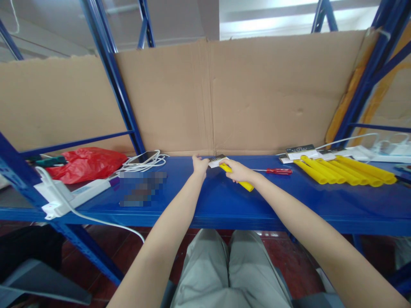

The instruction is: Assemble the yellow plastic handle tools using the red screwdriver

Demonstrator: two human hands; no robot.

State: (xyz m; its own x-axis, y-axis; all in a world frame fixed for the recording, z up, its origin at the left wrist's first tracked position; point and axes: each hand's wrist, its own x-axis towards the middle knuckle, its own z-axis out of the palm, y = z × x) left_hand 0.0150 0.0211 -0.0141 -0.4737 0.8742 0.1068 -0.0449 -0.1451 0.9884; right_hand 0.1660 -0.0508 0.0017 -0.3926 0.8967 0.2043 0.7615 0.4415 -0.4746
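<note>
Reaching forward over the bench, the bare left arm (pixel 173 222) and right arm (pixel 308 222) slant inward from the lower corners, bringing the left hand (pixel 201 166) and right hand (pixel 238 171) close together. The left fingers are narrow, pinching the near-left end of a card (pixel 218 161); the right fingers curl around a yellow tube (pixel 248 185), its upper end beside the card.

Tall brown cardboard (pixel 272 94) rises beyond the fingers, creased vertically and rough along its top, between blue metal posts (pixel 112 77). The glossy blue bench (pixel 212 201) spreads beneath them. Nearer the body than the fingers are grey trousers (pixel 208 269), softly wrinkled, above a reddish, tiled floor (pixel 285 256).

Well right of the fingers, yellow tubes (pixel 346 171) lie side by side, smooth and hollow, with black-and-white packs (pixel 301 150) just behind. Well left sits a crumpled, shiny red bag (pixel 91 164); nearer the body is a white power strip (pixel 77 194). Loosely coiled white cable (pixel 147 161) lies between the bag and the left fingers. Just right of the right fingers rests a slim screwdriver (pixel 278 171), its handle translucent red.
</note>
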